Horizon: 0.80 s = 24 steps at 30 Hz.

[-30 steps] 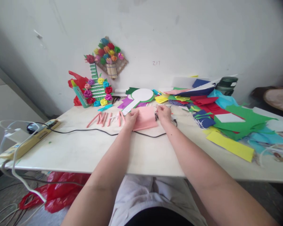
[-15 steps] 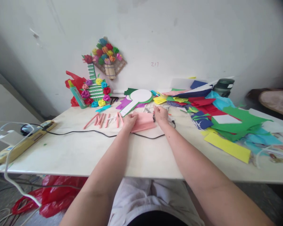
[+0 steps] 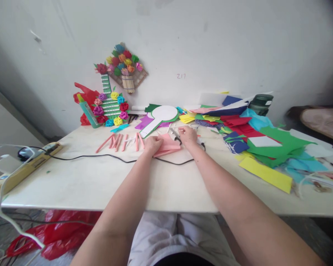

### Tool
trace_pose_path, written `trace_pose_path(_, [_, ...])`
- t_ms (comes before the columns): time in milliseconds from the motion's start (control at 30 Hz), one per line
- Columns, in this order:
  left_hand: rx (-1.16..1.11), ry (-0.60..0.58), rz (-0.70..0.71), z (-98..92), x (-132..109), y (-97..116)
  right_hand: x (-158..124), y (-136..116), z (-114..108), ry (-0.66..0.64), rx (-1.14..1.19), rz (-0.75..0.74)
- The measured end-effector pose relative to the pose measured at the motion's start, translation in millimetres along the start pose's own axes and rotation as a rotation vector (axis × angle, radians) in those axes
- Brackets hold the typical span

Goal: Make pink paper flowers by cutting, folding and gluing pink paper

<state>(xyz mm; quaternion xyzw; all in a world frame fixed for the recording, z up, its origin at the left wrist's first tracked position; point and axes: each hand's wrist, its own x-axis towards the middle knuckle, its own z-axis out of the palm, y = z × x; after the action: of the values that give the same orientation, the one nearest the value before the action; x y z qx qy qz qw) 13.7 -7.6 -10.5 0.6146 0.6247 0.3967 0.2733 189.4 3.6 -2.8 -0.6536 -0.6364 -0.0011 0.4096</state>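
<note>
My left hand [image 3: 153,145] is closed on the left part of a sheet of pink crepe paper [image 3: 168,143], which lies partly folded over itself. Just right of the paper, my right hand [image 3: 188,136] is raised a little with its fingers curled together; whatever is between them is hidden or too small to name. Scissors [image 3: 178,139] with dark handles lie between the hands, by the paper's right edge, blades pointing away from me. Several rolled pink paper sticks [image 3: 124,142] lie in a row left of my left hand.
Behind my hands lies a white round-headed cutout [image 3: 163,112] with a long handle. A black cable [image 3: 100,155] crosses the table to a power strip [image 3: 30,168]. Coloured paper sheets [image 3: 277,144] pile up on the right. A glue bottle [image 3: 88,112] and paper-flower crafts [image 3: 111,109] stand back left.
My right hand has drawn slightly away from the scissors and the paper's edge, so more of the scissor handles shows. The pink paper has shifted a little under my left hand.
</note>
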Motion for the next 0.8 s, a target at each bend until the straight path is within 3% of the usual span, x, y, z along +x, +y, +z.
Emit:
trace_pose_path(133, [0.128, -0.013, 0.047, -0.2, -1, 1, -1, -7, 4, -0.151, -0.204, -0.010])
trace_pose_path(333, [0.155, -0.025, 0.063, -0.1, -4, 2, 4, -19, 15, -0.173, -0.422, -0.127])
trace_pose_path(800, [0.155, -0.046, 0.044, 1.0, -5, 2, 29, -21, 32, -0.295, -0.528, -0.110])
